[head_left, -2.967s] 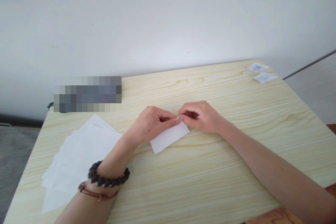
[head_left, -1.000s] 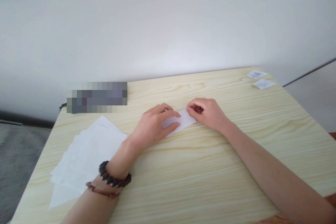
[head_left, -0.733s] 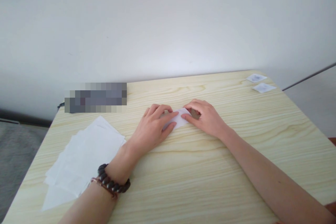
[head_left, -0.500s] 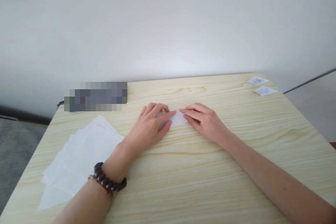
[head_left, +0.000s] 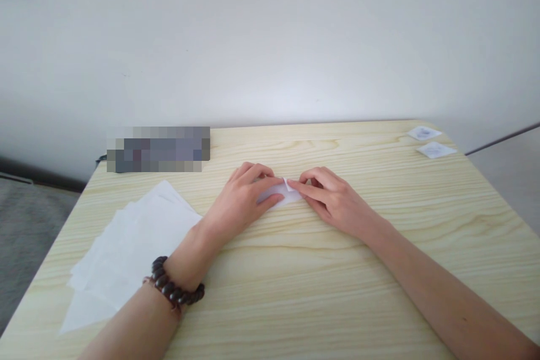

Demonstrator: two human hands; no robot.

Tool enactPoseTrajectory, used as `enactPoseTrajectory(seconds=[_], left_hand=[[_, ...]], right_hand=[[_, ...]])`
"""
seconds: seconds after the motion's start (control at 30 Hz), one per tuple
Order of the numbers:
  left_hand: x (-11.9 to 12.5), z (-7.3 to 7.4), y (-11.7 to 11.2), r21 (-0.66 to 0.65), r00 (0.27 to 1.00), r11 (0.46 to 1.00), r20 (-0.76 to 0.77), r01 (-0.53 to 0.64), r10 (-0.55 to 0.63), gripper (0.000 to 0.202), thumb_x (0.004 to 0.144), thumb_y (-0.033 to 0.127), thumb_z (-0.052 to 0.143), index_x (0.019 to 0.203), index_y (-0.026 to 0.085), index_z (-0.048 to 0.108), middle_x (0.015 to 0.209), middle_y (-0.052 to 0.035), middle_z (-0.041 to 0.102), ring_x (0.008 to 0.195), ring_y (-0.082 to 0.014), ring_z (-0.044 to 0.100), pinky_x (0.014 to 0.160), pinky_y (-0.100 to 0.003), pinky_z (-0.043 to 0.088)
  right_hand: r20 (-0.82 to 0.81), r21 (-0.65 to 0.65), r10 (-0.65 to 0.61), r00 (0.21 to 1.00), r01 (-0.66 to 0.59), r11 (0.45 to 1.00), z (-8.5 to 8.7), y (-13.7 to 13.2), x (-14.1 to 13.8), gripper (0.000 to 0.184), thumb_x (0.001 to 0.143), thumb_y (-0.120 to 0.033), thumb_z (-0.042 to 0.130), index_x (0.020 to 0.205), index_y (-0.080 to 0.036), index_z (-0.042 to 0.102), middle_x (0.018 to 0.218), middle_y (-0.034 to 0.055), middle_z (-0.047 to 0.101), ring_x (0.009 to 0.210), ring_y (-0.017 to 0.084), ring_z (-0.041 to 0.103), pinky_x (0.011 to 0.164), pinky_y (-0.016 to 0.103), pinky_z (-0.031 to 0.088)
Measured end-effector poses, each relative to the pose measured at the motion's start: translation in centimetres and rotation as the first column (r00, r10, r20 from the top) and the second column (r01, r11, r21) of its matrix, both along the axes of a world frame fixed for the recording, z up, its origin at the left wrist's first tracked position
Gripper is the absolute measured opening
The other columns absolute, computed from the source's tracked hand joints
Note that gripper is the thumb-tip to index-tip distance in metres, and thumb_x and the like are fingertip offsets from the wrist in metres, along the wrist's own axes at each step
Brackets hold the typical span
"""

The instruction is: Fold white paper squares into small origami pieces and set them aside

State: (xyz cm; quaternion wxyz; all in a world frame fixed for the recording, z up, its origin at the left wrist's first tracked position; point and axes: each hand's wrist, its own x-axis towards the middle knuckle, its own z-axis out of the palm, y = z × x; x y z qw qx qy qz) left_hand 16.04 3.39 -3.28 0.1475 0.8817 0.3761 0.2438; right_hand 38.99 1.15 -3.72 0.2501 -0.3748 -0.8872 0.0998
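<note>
A small folded piece of white paper [head_left: 283, 198] lies on the wooden table between my hands. My left hand [head_left: 248, 194] has its index finger and thumb on the paper's left part, holding it against the table. With its fingers drawn together, my right hand [head_left: 327, 194] grips the right part, where a small corner flap stands folded up under the index fingertip. Parts of the paper are hidden beneath my fingers. Beside my left forearm, which wears a dark beaded bracelet [head_left: 177, 292], lies a fanned stack of white paper sheets [head_left: 139, 236].
Two folded white paper pieces [head_left: 436, 150] sit at the table's [head_left: 295, 292] far right corner. At the back left is a dark, pixelated object [head_left: 160, 152]. A pale wall [head_left: 270, 39] rises behind the table's rear edge.
The right index finger has folded a small corner of the paper over to the left, so a raised flap now shows. My left hand has barely moved. The view has shifted slightly.
</note>
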Motion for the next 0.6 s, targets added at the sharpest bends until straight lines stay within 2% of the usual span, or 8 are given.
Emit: enactPoseTrajectory(seconds=[0.17, 0.6], left_hand=[[0.08, -0.31, 0.22, 0.019, 0.999, 1.0, 0.043, -0.011, 0.01, 0.027, 0.089, 0.029, 0.061, 0.113, 0.017, 0.066, 0.102, -0.0078, 0.064, 0.097, -0.0212, 0.054, 0.089, -0.038, 0.048], [-0.16, -0.53, 0.18, 0.065, 1.0, 0.998, 0.0, 0.008, -0.008, 0.026, 0.09, 0.03, 0.059, 0.113, 0.02, 0.068, 0.101, -0.0075, 0.062, 0.092, -0.0198, 0.055, 0.084, -0.036, 0.049]], right_hand=[[0.017, 0.026, 0.011, 1.0, -0.012, 1.0, -0.09, 0.1, 0.04, 0.035, 0.094, -0.013, 0.045, 0.124, -0.021, 0.061, 0.106, 0.0097, 0.061, 0.096, 0.02, 0.055, 0.087, 0.04, 0.05], [0.002, 0.029, 0.016, 1.0, -0.016, 0.999, 0.04, 0.02, 0.18, 0.032, 0.092, -0.01, 0.049, 0.118, -0.02, 0.065, 0.107, 0.0081, 0.065, 0.1, 0.02, 0.058, 0.09, 0.039, 0.049]])
